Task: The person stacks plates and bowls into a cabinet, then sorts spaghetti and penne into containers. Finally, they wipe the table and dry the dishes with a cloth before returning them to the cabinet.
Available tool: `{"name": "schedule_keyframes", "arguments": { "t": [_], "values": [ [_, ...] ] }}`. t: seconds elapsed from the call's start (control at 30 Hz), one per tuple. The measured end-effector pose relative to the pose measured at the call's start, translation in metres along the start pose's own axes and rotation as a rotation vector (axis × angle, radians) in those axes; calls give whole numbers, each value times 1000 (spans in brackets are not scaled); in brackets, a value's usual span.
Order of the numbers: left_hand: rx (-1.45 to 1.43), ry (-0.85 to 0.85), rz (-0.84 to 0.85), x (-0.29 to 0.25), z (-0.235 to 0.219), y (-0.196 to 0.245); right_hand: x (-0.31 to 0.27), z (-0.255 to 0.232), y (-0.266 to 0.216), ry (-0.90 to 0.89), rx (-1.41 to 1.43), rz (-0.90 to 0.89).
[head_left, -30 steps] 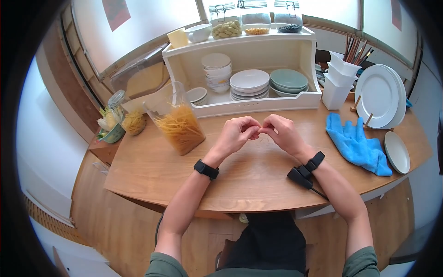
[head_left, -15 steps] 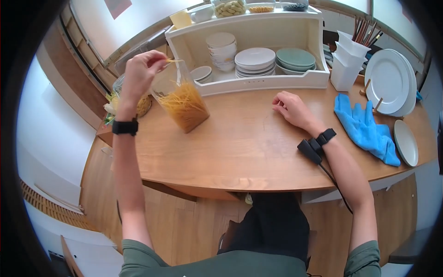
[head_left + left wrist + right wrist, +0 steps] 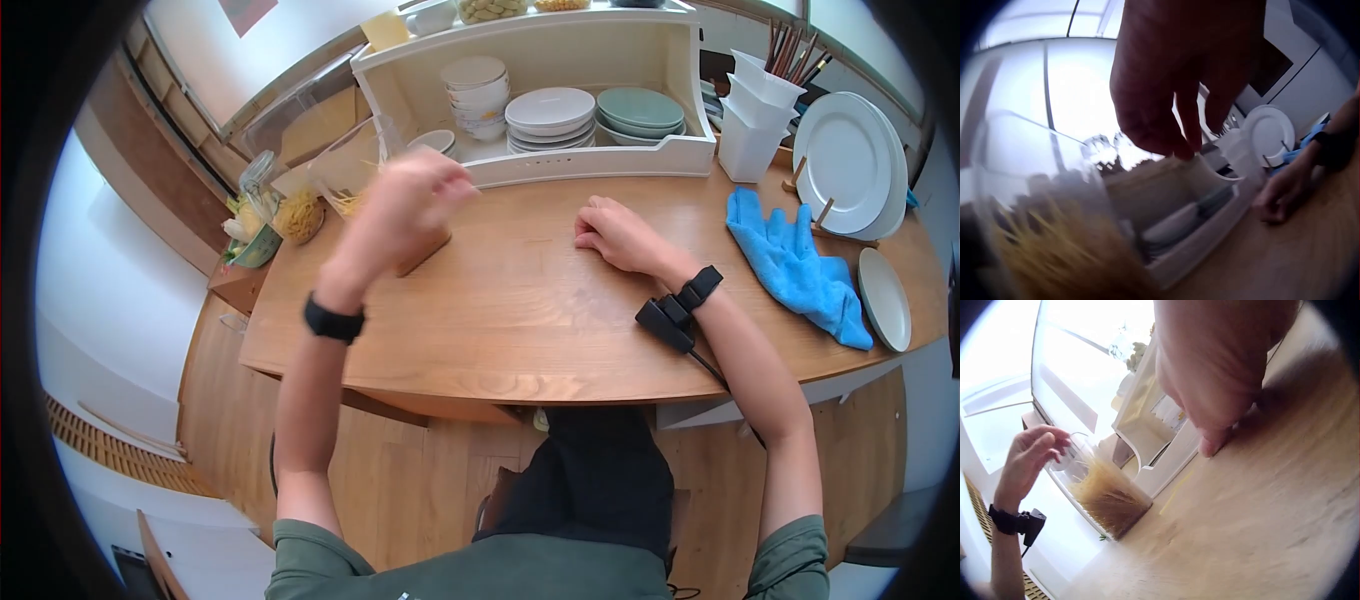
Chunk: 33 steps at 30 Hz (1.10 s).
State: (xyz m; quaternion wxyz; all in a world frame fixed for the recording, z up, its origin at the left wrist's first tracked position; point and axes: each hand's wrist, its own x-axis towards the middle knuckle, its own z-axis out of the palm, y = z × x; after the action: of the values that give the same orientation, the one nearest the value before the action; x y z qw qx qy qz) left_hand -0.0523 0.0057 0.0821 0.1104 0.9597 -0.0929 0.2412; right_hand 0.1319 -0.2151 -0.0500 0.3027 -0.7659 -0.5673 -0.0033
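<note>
Standing on the wooden table (image 3: 470, 330), a clear container (image 3: 340, 172) is part-filled with long yellow pasta (image 3: 346, 204); its place is before the left end of a white shelf unit (image 3: 610, 162). Beside it, a glass jar (image 3: 263, 196) is stocked with coiled yellow pasta, and a green bowl (image 3: 258, 250) with vegetables (image 3: 240, 222). In the shelf unit are housed stacked bowls (image 3: 476, 95), white plates (image 3: 550, 108) and green dishes (image 3: 640, 108); jars (image 3: 490, 9), cut off by the head view's edge, are kept on top. Chopsticks (image 3: 788, 50) are held in stacked white holders (image 3: 752, 140). Left hand (image 3: 405, 205): raised near the clear container, blurred in the head view; fingers loosely bent and parted, nothing seen gripped. Right hand (image 3: 628, 240): rested on the table, fingers folded inward; whether anything is pinched cannot be told. One thin yellow strand (image 3: 1175, 494) is seen on the table near it. Compared with half a second ago, the left hand has been moved rightward and lowered from the container's opening, where a yellow strand was pinched; the right hand has been kept on the table, and the clear container left standing.
</note>
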Motion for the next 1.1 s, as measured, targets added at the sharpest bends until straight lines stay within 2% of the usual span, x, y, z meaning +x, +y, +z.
{"name": "schedule_keyframes", "arguments": {
  "t": [0.03, 0.1, 0.17, 0.23, 0.33, 0.4, 0.43, 0.5, 0.6, 0.67, 0.77, 0.93, 1.0, 1.1],
  "values": [
    [-43, -185, -23, 2, 23, 5, 0, 0, 0, 7, -11, 1],
    [-11, -383, -68, 6, 71, -5, -1, 3, 0, 33, -22, -20],
    [29, -495, -43, 8, 99, -15, -2, 1, 3, 68, -35, -34],
    [62, -508, -53, 12, 113, -20, -2, 0, 7, 122, -13, 47],
    [-55, -443, -49, 17, 121, -27, -1, -4, 21, 212, -53, 7],
    [-141, -449, -162, 19, 122, -26, -2, -8, 20, 205, -36, 43],
    [-141, -452, -163, 18, 123, -27, -2, -10, 20, 203, -29, 76],
    [-295, -398, -282, 16, 125, -27, -3, -15, 14, 188, -22, 73],
    [-239, -404, -276, 15, 127, -24, -4, -17, 7, 132, 59, 68],
    [-212, -400, -273, 15, 126, -21, -3, -16, 7, -17, 68, 60],
    [-170, -401, -261, 13, 124, -15, -1, -18, 8, -73, 44, 32],
    [-119, -362, -217, 6, 118, -17, -1, -20, 5, -118, -32, 46],
    [-86, -289, -248, 2, 110, -18, -2, -19, 7, -145, -46, 78],
    [-46, -321, -298, -7, 109, -12, -5, -16, 8, -108, -122, 35]
  ]
}}
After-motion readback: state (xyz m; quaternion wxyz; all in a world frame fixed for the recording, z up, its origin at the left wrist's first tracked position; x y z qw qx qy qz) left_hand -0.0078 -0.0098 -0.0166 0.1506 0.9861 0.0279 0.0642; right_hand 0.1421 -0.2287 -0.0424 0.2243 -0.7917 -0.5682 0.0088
